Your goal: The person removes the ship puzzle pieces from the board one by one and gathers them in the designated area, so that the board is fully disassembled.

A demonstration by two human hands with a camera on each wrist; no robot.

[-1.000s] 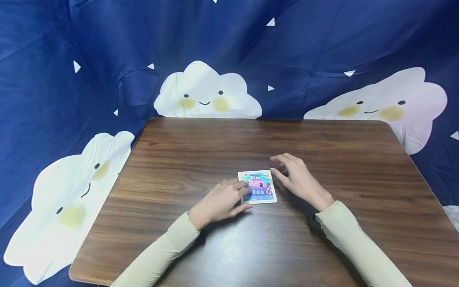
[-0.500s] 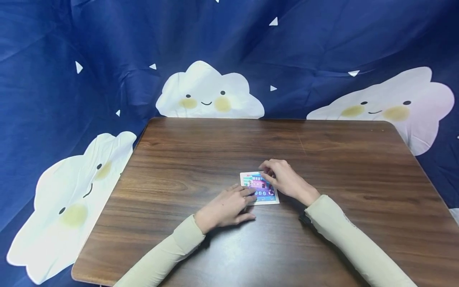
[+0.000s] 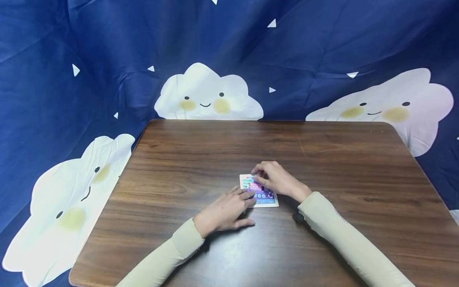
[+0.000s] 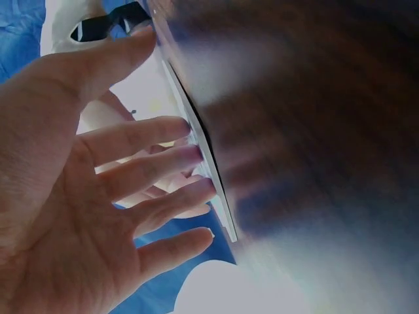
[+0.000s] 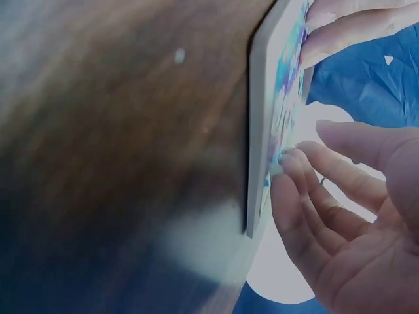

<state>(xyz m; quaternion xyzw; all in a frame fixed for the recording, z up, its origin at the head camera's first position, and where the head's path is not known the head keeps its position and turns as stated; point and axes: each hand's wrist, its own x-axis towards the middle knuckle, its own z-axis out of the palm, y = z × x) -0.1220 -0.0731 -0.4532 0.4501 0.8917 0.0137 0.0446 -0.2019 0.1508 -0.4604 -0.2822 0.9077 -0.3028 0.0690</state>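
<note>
A thin square picture board (image 3: pixel 266 201) with a white border lies flat on the table, printed with a pink and purple ship on blue water. My left hand (image 3: pixel 223 208) rests its fingertips on the board's left part, thumb spread on the wood. In the left wrist view the straight fingers of that hand (image 4: pixel 85 176) meet the board's face beside its edge (image 4: pixel 208 157). Over the board's upper right, my right hand (image 3: pixel 281 180) touches the picture with bent fingertips. The right wrist view shows this hand (image 5: pixel 366 222) with its thumb apart and nothing visible between.
The brown wooden table (image 3: pixel 186 159) has rounded corners and stretches out on all sides of the board. Behind it hangs a dark blue cloth (image 3: pixel 294 52) with smiling white clouds. A small black device (image 3: pixel 298 216) sits under the right wrist.
My right hand has come in from the right side of the board and moved left over its upper part, fingertips now on the picture. The left hand stays at the board's left with little shift.
</note>
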